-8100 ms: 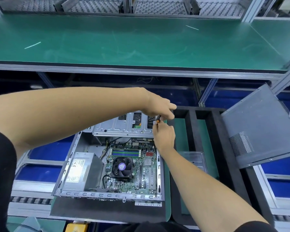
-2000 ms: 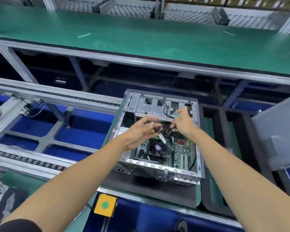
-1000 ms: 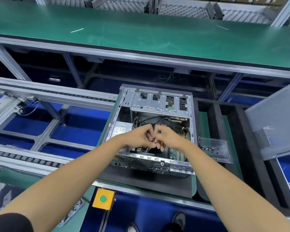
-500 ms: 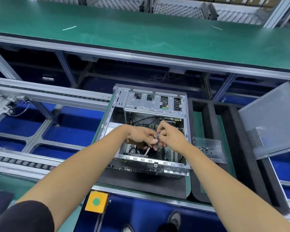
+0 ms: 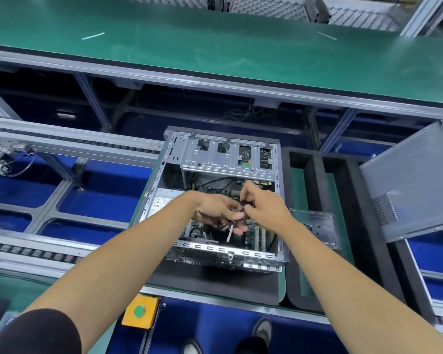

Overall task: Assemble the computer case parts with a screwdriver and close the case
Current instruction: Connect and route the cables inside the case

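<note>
The open computer case (image 5: 225,251) lies on a black mat, its motherboard facing up and a silver drive cage (image 5: 215,159) at the far end. Both my hands meet above the motherboard. My left hand (image 5: 215,210) curls around a thin tool, apparently the screwdriver, whose pale shaft (image 5: 230,232) points down into the case. My right hand (image 5: 264,205) pinches a small dark piece at the tool's upper end; what it is cannot be made out. The grey side panel (image 5: 414,182) leans at the right, off the case.
A clear plastic tray (image 5: 315,226) with small screws sits just right of the case on a black foam frame (image 5: 343,175). A yellow button box (image 5: 140,311) hangs at the near edge. Roller conveyor rails run at the left, and a green belt crosses behind.
My hands came back from the drive cage to the middle of the case and joined there. Over the last half second they barely moved; the thin shaft under my left hand shifted slightly.
</note>
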{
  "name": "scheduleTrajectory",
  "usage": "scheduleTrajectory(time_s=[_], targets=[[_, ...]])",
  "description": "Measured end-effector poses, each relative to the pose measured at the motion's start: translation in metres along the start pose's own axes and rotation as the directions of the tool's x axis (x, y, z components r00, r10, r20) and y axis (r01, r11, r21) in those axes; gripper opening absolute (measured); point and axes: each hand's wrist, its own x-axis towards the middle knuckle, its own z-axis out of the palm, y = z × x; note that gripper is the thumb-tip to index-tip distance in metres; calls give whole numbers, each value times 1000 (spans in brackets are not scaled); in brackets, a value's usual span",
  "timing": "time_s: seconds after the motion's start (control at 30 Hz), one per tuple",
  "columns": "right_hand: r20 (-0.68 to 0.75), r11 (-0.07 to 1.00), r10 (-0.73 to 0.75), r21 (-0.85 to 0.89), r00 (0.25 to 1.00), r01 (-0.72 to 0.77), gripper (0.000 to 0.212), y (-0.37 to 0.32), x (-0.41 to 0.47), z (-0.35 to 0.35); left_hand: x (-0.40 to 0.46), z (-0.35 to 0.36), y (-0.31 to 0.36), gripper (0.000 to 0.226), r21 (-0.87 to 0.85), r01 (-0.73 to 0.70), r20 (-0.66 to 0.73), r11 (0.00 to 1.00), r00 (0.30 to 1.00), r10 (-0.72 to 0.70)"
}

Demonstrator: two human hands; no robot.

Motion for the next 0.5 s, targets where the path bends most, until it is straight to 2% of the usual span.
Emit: scheduleTrajectory(time_s=[0.07, 0.23, 0.37, 0.5], targets=[[-2, 1000, 8, 5, 1000, -8, 29, 1, 2, 0, 1, -2, -1, 49, -9, -3, -15, 1000, 1000, 3], [-2, 1000, 20, -11, 1000, -20, 32, 1, 4, 2, 5, -8, -10, 45, -47, 6, -180, 999, 983, -15], [3, 999, 20, -25, 1000, -20, 30, 0, 4, 3, 5, -7, -16, 44, -96, -28, -217, 995, 976, 6], [-9, 1000, 28, 10, 1000, -28, 31, 2, 4, 3, 2, -3, -14, 37, -251, -83, -206, 964, 978, 31]])
